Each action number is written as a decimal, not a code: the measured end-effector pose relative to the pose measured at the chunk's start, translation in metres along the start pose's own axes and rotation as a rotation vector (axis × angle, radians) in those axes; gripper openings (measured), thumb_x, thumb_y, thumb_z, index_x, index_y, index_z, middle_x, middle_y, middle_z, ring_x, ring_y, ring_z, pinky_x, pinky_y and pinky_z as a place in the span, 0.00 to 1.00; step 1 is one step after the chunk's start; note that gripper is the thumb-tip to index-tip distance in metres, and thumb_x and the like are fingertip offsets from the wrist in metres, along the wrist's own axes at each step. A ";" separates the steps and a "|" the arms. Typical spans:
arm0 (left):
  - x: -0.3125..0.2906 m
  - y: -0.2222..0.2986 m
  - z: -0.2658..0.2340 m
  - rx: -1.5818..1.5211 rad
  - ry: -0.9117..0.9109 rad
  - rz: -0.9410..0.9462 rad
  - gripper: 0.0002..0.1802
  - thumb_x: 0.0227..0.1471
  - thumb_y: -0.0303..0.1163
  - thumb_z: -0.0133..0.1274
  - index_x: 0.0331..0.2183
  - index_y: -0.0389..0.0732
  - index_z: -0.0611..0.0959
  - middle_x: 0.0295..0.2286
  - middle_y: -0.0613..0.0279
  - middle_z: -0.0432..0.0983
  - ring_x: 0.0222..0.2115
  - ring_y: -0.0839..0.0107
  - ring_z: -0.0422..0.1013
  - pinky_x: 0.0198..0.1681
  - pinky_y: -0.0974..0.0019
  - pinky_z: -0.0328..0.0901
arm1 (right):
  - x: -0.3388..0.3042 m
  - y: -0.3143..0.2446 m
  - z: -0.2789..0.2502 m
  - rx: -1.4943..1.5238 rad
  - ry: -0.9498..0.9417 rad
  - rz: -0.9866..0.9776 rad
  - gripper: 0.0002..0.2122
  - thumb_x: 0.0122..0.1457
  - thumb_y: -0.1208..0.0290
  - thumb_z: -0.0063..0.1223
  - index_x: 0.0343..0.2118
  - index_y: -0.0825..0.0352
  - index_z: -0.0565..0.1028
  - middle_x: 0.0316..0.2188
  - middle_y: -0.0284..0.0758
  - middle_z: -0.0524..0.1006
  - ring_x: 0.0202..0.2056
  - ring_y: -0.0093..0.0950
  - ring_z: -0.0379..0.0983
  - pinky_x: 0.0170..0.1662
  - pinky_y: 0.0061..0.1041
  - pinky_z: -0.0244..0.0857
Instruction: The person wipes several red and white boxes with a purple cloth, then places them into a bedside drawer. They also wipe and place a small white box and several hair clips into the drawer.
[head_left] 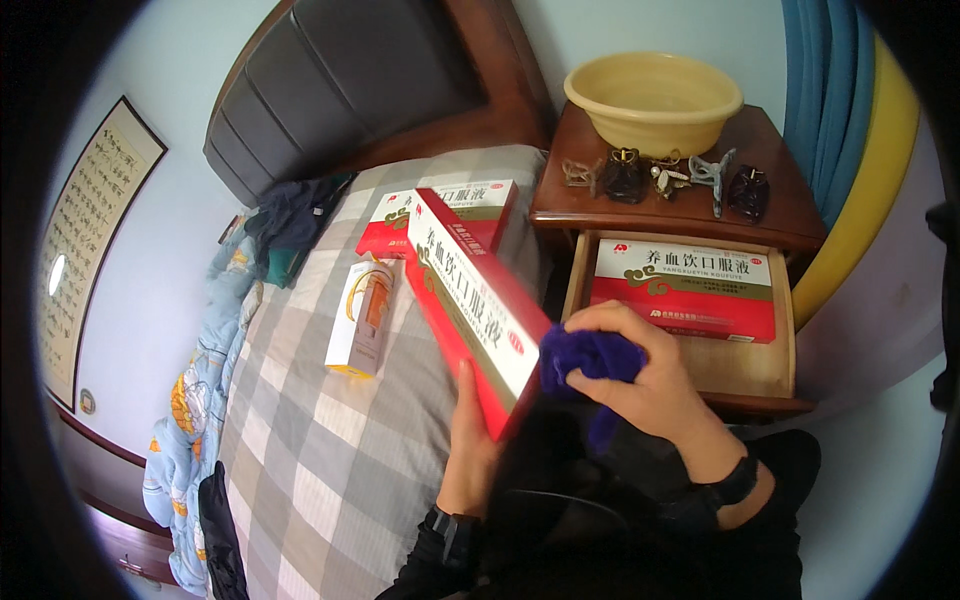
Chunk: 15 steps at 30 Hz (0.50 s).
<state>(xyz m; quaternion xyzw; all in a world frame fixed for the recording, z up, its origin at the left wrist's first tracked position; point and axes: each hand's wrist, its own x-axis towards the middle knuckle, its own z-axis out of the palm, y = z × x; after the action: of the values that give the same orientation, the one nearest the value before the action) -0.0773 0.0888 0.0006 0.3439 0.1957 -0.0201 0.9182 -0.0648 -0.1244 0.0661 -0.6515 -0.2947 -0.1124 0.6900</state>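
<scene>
My left hand (468,445) grips a long red and white medicine box (475,305) from below, tilted above the bed. Bunched in my right hand (655,385) is a purple cloth (600,362), pressed to or close beside the box's near right end. The fingers of my left hand are partly hidden behind the box. A similar medicine box (470,205) lies on the bed behind the held one. Another similar box (690,290) rests in the pulled-out wooden drawer (745,375) to the right.
A white and orange carton (358,318) is on the checked bed (300,430). On the nightstand (560,205) stand a cream basin (650,105), hair clips (710,178) and dark bottles (624,178). A patterned quilt (190,400) and dark clothes (290,225) lie along the bed's far left side.
</scene>
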 end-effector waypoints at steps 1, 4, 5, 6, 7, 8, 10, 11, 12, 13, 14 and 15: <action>-0.004 -0.001 0.001 0.018 -0.002 -0.011 0.32 0.60 0.55 0.42 0.54 0.40 0.69 0.48 0.56 0.72 0.46 0.61 0.71 0.50 0.58 0.68 | 0.002 -0.006 -0.004 0.012 -0.054 -0.030 0.18 0.47 0.79 0.63 0.43 0.66 0.73 0.41 0.36 0.74 0.44 0.31 0.72 0.48 0.27 0.65; -0.014 -0.008 0.000 0.108 -0.110 -0.030 0.30 0.62 0.51 0.40 0.55 0.38 0.67 0.49 0.53 0.70 0.46 0.60 0.71 0.50 0.56 0.68 | 0.005 -0.020 -0.006 -0.085 -0.053 -0.203 0.20 0.45 0.79 0.64 0.43 0.64 0.74 0.42 0.36 0.74 0.45 0.34 0.70 0.50 0.31 0.64; -0.015 -0.010 -0.002 0.210 -0.175 -0.010 0.31 0.62 0.51 0.38 0.57 0.37 0.64 0.50 0.50 0.68 0.48 0.58 0.69 0.51 0.55 0.67 | 0.007 -0.023 -0.005 -0.223 -0.162 -0.243 0.22 0.43 0.78 0.65 0.44 0.62 0.74 0.44 0.34 0.73 0.47 0.36 0.67 0.51 0.34 0.62; -0.016 -0.012 -0.004 0.317 -0.242 0.012 0.33 0.62 0.50 0.37 0.58 0.35 0.61 0.52 0.48 0.66 0.50 0.57 0.68 0.53 0.54 0.66 | 0.007 -0.025 -0.002 -0.208 -0.201 -0.263 0.23 0.42 0.78 0.65 0.44 0.61 0.74 0.45 0.34 0.72 0.47 0.37 0.64 0.52 0.35 0.60; -0.015 -0.013 -0.007 0.260 -0.235 -0.061 0.33 0.60 0.49 0.41 0.58 0.35 0.61 0.51 0.48 0.67 0.50 0.58 0.68 0.52 0.56 0.67 | 0.009 -0.026 -0.001 -0.225 -0.163 -0.291 0.23 0.42 0.78 0.64 0.44 0.61 0.74 0.45 0.34 0.72 0.47 0.37 0.64 0.52 0.36 0.60; -0.015 -0.014 -0.012 0.265 -0.270 -0.061 0.35 0.58 0.49 0.47 0.57 0.35 0.62 0.50 0.51 0.69 0.49 0.60 0.69 0.51 0.56 0.68 | 0.011 -0.026 0.000 -0.253 -0.139 -0.306 0.23 0.42 0.78 0.64 0.44 0.61 0.74 0.45 0.34 0.72 0.47 0.38 0.63 0.52 0.36 0.60; -0.015 -0.017 -0.022 0.337 -0.429 -0.005 0.35 0.54 0.52 0.53 0.53 0.37 0.68 0.45 0.53 0.74 0.44 0.64 0.74 0.46 0.59 0.71 | 0.019 -0.024 -0.003 -0.342 -0.041 -0.379 0.22 0.43 0.76 0.65 0.44 0.60 0.74 0.45 0.35 0.71 0.47 0.38 0.63 0.52 0.37 0.59; -0.014 -0.017 -0.027 0.352 -0.442 -0.053 0.39 0.49 0.52 0.59 0.54 0.37 0.68 0.45 0.54 0.74 0.43 0.64 0.74 0.47 0.60 0.71 | 0.025 -0.022 -0.009 -0.387 -0.006 -0.383 0.22 0.43 0.75 0.65 0.44 0.60 0.73 0.44 0.35 0.71 0.47 0.39 0.63 0.52 0.37 0.58; -0.014 -0.017 -0.033 0.344 -0.433 -0.101 0.37 0.50 0.49 0.60 0.54 0.36 0.67 0.44 0.55 0.75 0.42 0.66 0.75 0.46 0.61 0.72 | 0.033 -0.019 -0.013 -0.425 0.029 -0.414 0.21 0.45 0.73 0.65 0.45 0.61 0.73 0.44 0.35 0.72 0.47 0.39 0.63 0.52 0.37 0.58; -0.015 -0.018 -0.038 0.344 -0.426 -0.103 0.36 0.50 0.47 0.60 0.53 0.36 0.68 0.44 0.55 0.75 0.42 0.66 0.75 0.46 0.61 0.72 | 0.040 -0.018 -0.020 -0.461 0.056 -0.443 0.19 0.47 0.70 0.64 0.44 0.62 0.73 0.44 0.35 0.72 0.47 0.38 0.64 0.52 0.36 0.58; -0.016 -0.019 -0.042 0.335 -0.439 -0.119 0.35 0.50 0.46 0.60 0.53 0.35 0.68 0.44 0.56 0.75 0.41 0.67 0.75 0.46 0.62 0.72 | 0.048 -0.016 -0.027 -0.511 0.081 -0.439 0.18 0.49 0.67 0.64 0.43 0.63 0.74 0.43 0.36 0.73 0.46 0.36 0.66 0.52 0.35 0.58; -0.016 -0.019 -0.046 0.365 -0.465 -0.143 0.38 0.49 0.46 0.61 0.55 0.35 0.66 0.47 0.58 0.73 0.44 0.68 0.73 0.48 0.63 0.68 | 0.055 -0.014 -0.035 -0.519 0.110 -0.460 0.18 0.50 0.67 0.63 0.44 0.63 0.73 0.43 0.36 0.73 0.47 0.36 0.66 0.53 0.35 0.57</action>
<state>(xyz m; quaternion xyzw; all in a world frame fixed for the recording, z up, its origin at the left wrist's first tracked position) -0.1114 0.1027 -0.0367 0.4749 -0.0028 -0.1976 0.8576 -0.0192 -0.1473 0.1094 -0.7146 -0.3579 -0.3710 0.4729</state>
